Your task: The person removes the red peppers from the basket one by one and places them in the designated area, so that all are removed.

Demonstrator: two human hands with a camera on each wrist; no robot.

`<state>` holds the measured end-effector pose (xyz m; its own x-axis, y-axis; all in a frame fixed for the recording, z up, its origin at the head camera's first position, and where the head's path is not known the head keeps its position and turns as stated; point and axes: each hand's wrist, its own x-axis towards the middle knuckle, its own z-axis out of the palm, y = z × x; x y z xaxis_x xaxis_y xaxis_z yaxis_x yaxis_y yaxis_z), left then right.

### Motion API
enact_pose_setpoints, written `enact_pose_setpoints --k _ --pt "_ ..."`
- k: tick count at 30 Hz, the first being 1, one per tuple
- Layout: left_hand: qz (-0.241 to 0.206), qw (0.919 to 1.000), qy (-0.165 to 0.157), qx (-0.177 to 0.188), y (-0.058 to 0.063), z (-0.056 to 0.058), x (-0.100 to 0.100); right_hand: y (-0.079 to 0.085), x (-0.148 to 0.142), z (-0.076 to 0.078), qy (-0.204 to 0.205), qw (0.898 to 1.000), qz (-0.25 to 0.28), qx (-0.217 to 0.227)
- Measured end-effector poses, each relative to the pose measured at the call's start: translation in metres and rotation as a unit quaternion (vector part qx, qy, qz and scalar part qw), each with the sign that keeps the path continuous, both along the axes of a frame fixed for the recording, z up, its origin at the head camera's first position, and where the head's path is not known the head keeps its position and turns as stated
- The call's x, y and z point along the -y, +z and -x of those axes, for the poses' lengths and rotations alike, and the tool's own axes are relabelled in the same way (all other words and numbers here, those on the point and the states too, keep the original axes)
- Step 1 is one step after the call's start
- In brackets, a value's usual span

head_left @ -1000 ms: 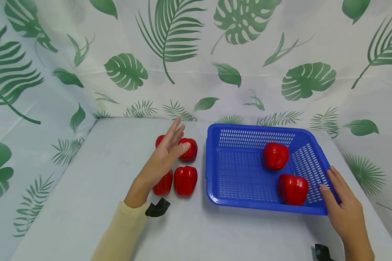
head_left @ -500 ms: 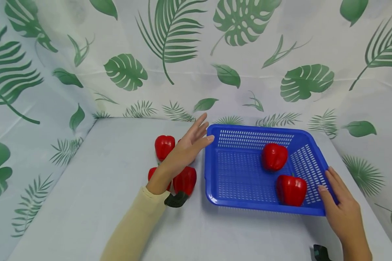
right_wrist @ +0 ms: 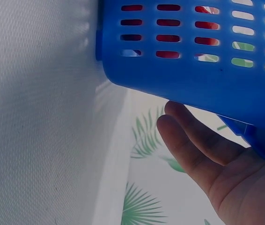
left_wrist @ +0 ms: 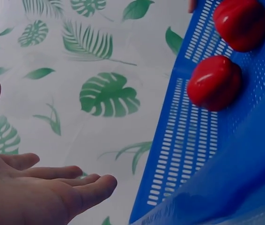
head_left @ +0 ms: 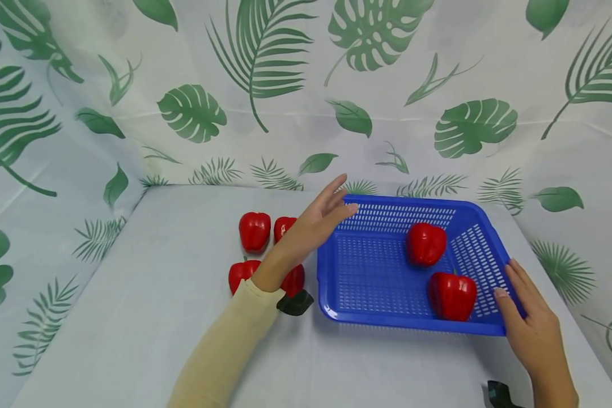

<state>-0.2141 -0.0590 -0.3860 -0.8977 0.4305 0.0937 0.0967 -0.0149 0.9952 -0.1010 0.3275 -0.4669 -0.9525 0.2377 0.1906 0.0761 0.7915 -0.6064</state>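
Note:
My left hand [head_left: 313, 229] hovers with its fingers extended at the left rim of a blue plastic basket [head_left: 403, 324], holding nothing. In the left wrist view its palm [left_wrist: 43, 197] shows bare beside the basket. Several red bell peppers [head_left: 255, 232] lie on the table to the left of the basket, some partly hidden behind the left hand and wrist. Inside the basket, toward its right end, are two more red bell peppers [head_left: 426, 243]. My right hand [head_left: 535, 323] holds the basket's right rim, thumb on the inner side and fingers [right_wrist: 188, 150] along the outside.
A pale cloth covers the table [head_left: 132, 317]. Behind and at the sides hangs a white curtain [head_left: 285, 130] printed with green leaves. Black straps [head_left: 296, 303] show at the wrists.
The left hand has moved right, from above the peppers on the table to the basket's left rim, staying bare. The right hand and the basket have stayed put.

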Motion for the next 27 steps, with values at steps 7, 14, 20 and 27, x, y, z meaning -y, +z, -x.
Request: enact_pose_setpoints --k 7,14,20,27 --pt "0.006 0.9999 0.003 0.009 0.007 0.009 -0.023 0.001 0.0 0.001 0.0 1.0 -0.001 -0.004" --pt "0.003 0.9999 -0.007 0.015 0.011 0.014 -0.046 0.0 0.0 0.001 0.004 1.0 0.001 -0.007" --pt "0.003 0.9998 -0.018 0.008 0.011 0.018 -0.062 -0.001 -0.001 -0.001 0.005 1.0 0.001 -0.011" --pt "0.014 0.9996 -0.022 0.011 0.008 0.021 -0.077 -0.002 -0.002 -0.002 0.007 1.0 0.002 -0.011"
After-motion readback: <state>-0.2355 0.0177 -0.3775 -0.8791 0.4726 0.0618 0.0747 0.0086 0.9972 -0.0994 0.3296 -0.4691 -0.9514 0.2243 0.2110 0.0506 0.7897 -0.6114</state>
